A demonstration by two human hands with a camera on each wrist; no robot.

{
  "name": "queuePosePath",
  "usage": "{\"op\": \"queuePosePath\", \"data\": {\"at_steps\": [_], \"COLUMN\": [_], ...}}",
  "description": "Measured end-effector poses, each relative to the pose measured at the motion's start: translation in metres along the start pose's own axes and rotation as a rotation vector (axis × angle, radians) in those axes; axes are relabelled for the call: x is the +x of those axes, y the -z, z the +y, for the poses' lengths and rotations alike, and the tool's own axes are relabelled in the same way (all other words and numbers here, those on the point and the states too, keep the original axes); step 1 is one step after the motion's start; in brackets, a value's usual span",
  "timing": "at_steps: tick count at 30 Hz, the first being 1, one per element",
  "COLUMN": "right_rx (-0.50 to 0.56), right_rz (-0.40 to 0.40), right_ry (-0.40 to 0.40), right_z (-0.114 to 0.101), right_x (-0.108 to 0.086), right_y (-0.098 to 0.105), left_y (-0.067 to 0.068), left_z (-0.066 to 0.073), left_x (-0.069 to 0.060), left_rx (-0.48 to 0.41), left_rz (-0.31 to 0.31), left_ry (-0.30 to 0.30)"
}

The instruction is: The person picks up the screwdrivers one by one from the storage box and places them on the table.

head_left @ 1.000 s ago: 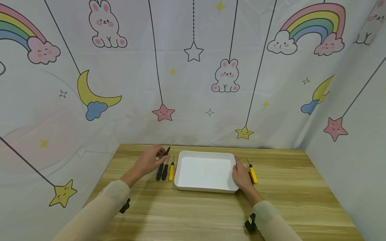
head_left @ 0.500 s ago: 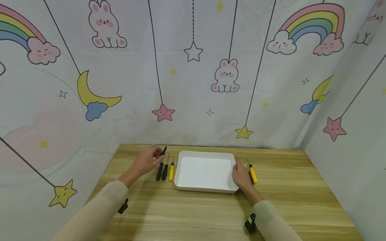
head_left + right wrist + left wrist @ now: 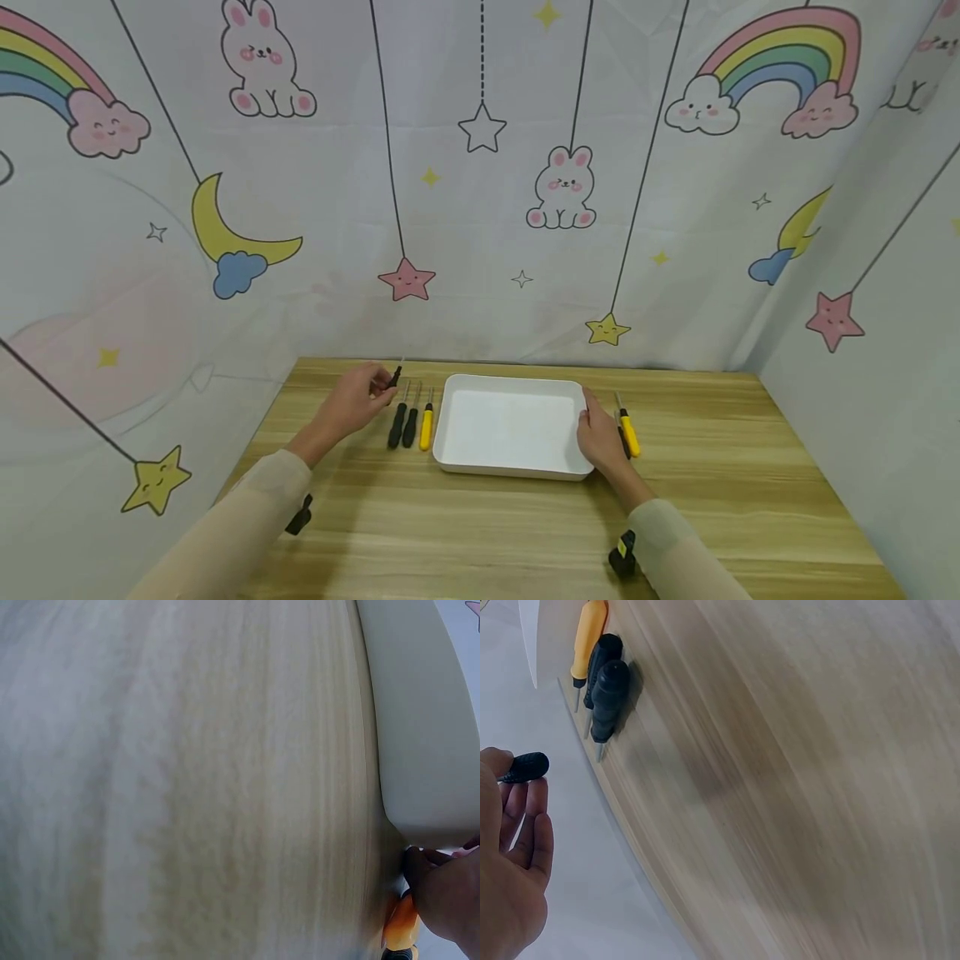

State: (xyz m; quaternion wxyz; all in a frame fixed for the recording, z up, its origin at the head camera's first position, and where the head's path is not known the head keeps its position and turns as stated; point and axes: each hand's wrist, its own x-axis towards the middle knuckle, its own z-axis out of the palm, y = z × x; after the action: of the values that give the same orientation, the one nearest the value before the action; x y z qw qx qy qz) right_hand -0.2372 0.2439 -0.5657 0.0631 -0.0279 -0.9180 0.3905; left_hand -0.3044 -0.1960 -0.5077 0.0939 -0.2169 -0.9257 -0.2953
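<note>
In my left hand a small black-handled screwdriver is pinched between thumb and fingers, its shaft pointing up and away. The left wrist view shows its rounded black handle end past the fingertips, with the other fingers loosely bent below. Just right of that hand lie two black screwdrivers and a yellow-handled screwdriver, side by side. My right hand grips the right end of a white rectangular tray; the right wrist view shows fingers at the tray's corner, partly hidden.
Beyond the right hand lie another yellow-handled screwdriver and a black one, partly covered by the hand. All rest on a wood-grain table. A printed white curtain stands along the table's back edge and both sides.
My left hand has moved left, and slightly down, with the screwdriver, away from the tray and past the row of screwdrivers. The right hand and the tray have stayed still.
</note>
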Motion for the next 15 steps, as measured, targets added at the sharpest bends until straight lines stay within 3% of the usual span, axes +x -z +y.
{"op": "queuePosePath", "data": {"at_steps": [15], "right_rx": [0.01], "right_rz": [-0.002], "right_ry": [0.005], "right_z": [0.001], "right_x": [0.0], "right_y": [0.0], "left_y": [-0.001], "left_z": [-0.016], "left_x": [-0.009], "left_rx": [-0.007], "left_rz": [0.01], "left_ry": [0.015]}}
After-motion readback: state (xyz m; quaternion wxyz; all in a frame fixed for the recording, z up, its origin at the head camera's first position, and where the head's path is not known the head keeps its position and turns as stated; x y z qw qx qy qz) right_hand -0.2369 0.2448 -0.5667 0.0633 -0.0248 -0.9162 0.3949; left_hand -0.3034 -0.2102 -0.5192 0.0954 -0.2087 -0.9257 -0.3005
